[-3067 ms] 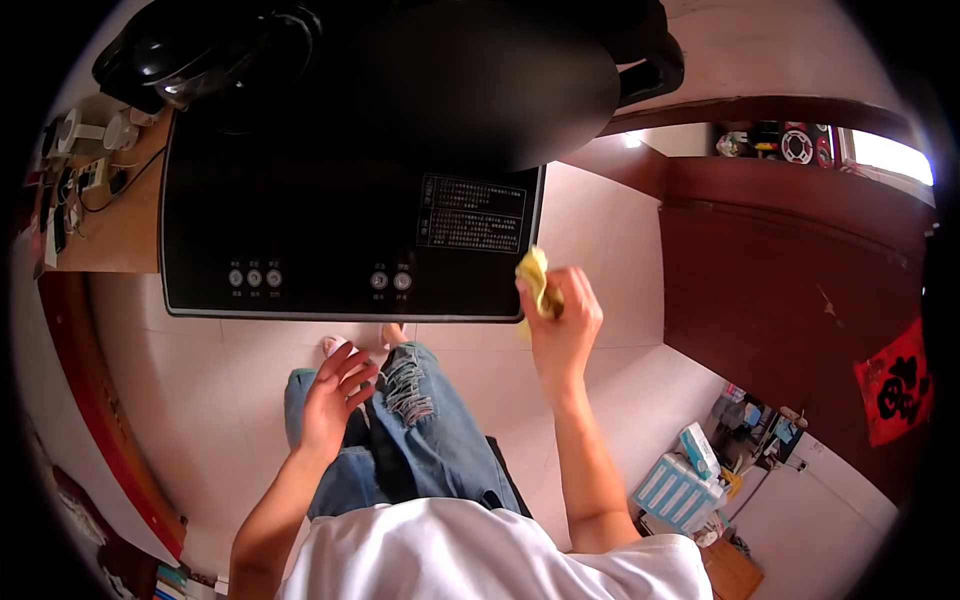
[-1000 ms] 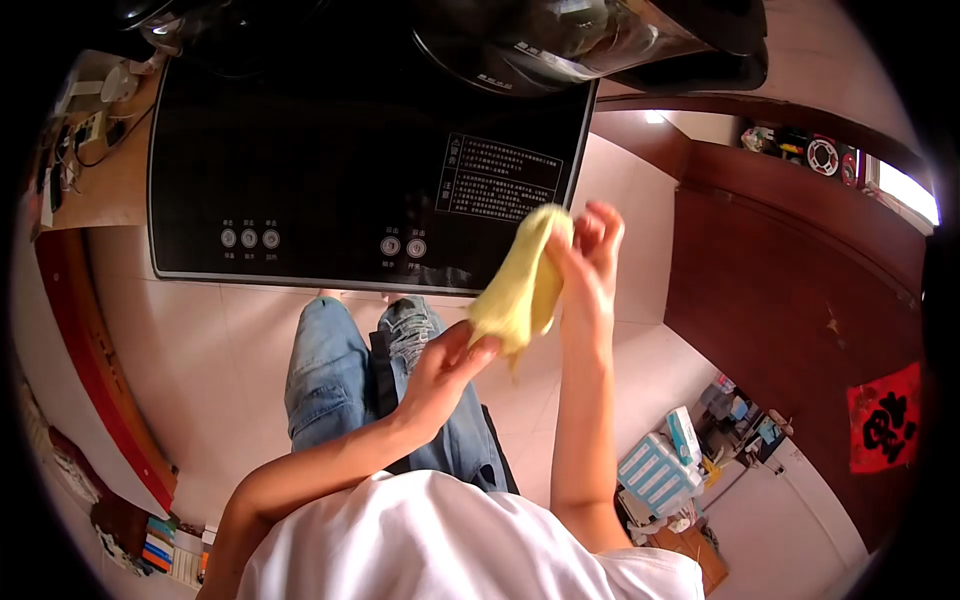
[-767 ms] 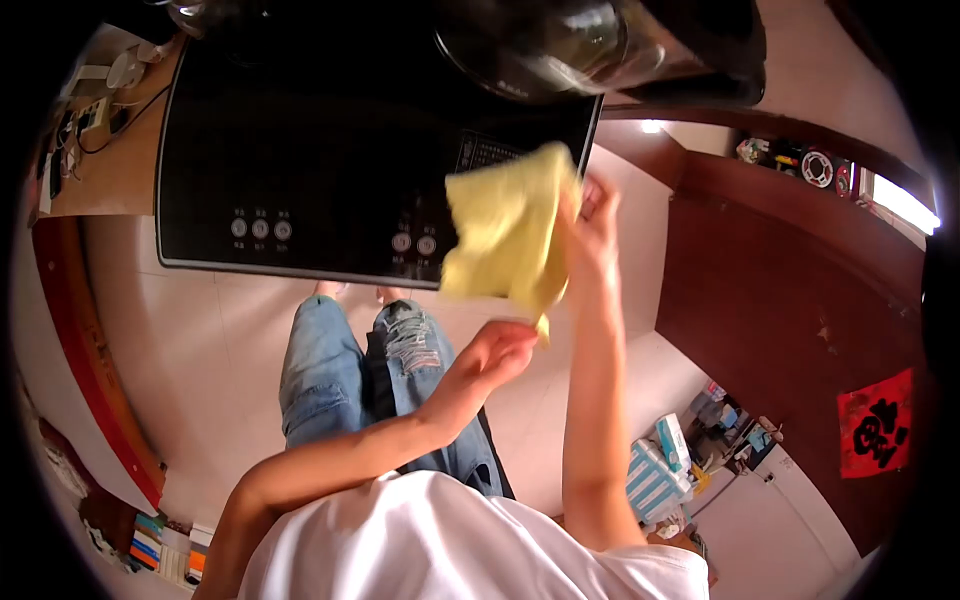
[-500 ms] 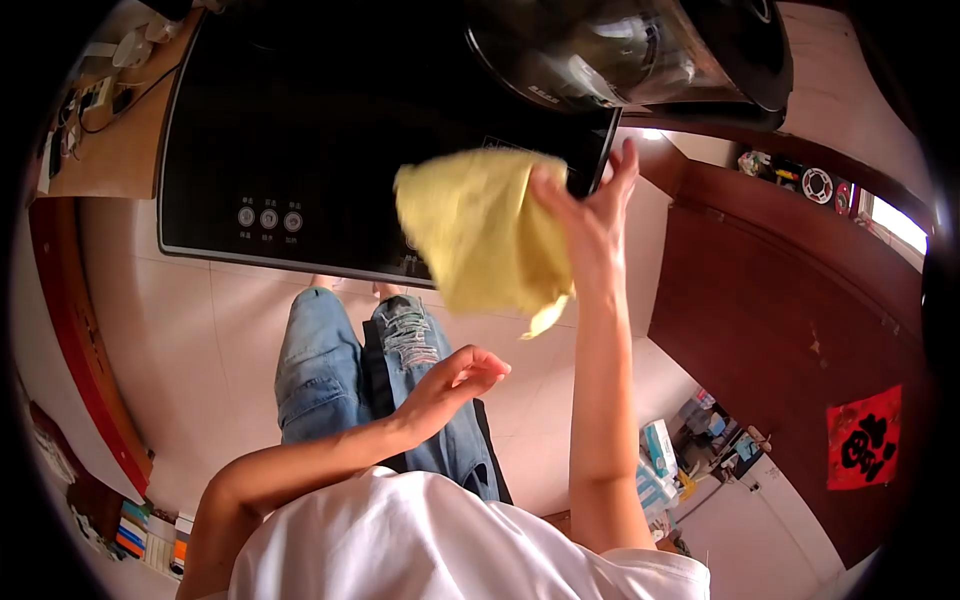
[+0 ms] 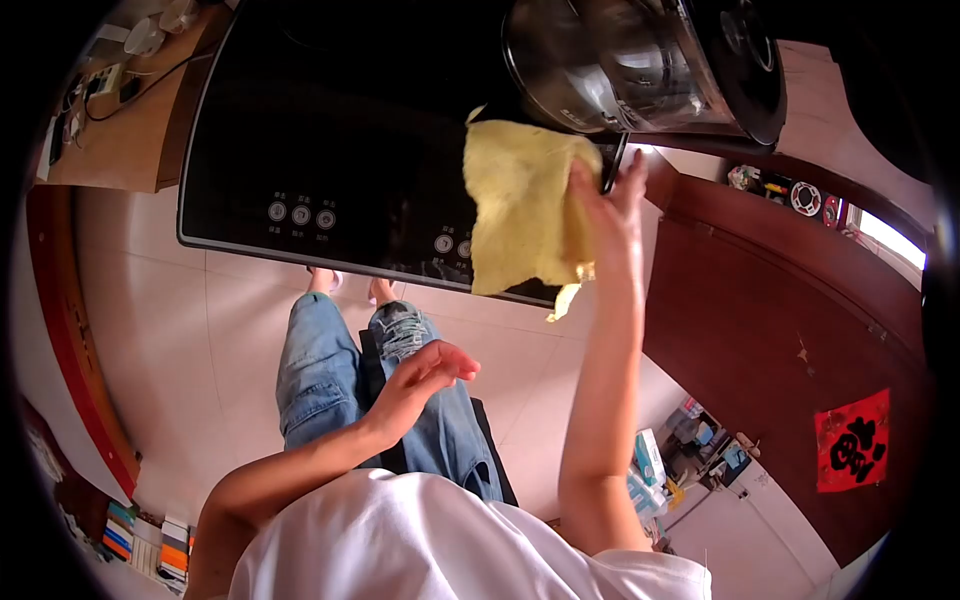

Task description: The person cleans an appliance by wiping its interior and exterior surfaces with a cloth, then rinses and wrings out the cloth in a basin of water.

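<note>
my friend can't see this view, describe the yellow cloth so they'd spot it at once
Find the big black panel with round buttons near its lower edge. Around its lower right corner in the view, below the clear vessel, the right hand holds a yellow cloth. Its soft, matte yellow sets it apart from the dark panel and see-through vessel.

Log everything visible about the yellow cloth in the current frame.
The yellow cloth is plain, pale and soft-looking, with uneven edges, slight creases and a narrow tail at its lower right. It is largely spread out, its right side held by the right hand. In view it overlaps the near right part of the black panel; whether they touch is unclear.
</note>
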`<state>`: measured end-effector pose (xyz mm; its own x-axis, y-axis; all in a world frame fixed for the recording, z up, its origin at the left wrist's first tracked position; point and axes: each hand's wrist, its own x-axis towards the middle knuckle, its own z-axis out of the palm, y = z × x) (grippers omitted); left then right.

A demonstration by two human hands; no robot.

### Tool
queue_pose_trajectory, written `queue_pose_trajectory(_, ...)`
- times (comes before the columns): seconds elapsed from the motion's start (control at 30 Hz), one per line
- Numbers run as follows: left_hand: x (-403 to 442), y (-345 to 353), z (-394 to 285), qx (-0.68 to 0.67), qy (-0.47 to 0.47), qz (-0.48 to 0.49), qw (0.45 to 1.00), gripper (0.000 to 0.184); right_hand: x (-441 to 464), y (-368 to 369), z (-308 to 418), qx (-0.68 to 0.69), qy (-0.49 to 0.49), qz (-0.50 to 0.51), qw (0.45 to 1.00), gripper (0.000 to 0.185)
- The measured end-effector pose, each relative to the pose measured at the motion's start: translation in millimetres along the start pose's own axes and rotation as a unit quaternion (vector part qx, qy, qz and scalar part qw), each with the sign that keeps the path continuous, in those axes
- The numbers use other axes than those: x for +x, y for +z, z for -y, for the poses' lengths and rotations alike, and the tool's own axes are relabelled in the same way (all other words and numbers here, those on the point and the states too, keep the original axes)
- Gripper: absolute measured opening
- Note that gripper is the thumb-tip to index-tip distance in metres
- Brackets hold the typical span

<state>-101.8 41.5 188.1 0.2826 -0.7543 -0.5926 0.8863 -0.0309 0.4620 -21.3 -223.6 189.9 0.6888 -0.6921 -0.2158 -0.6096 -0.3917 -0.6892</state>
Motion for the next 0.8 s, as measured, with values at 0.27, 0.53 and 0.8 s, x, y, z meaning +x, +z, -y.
queue_pose_trajectory(0.27, -7.8, 14.6, -28.6, 0.372, 0.268, 0.033, 0.888, 0.020, -46.6, -5.3, -32.2, -0.040, -0.012, 0.046, 0.998, 0.099)
queue_pose_trajectory(0.53, 69.4, 68.2, -46.8, 0.623, 0.392, -0.063, 0.674, 0.050, -96.9, -2.7, -44.4, 0.201, 0.041, 0.043, 0.978, 0.065)
queue_pose_trajectory(0.8, 106.2, 52.9, -67.0, 0.776, 0.373, -0.128, 0.492, 0.069, -120.9, -31.9, -12.9, 0.136, -0.038, -0.031, 0.989, 0.051)
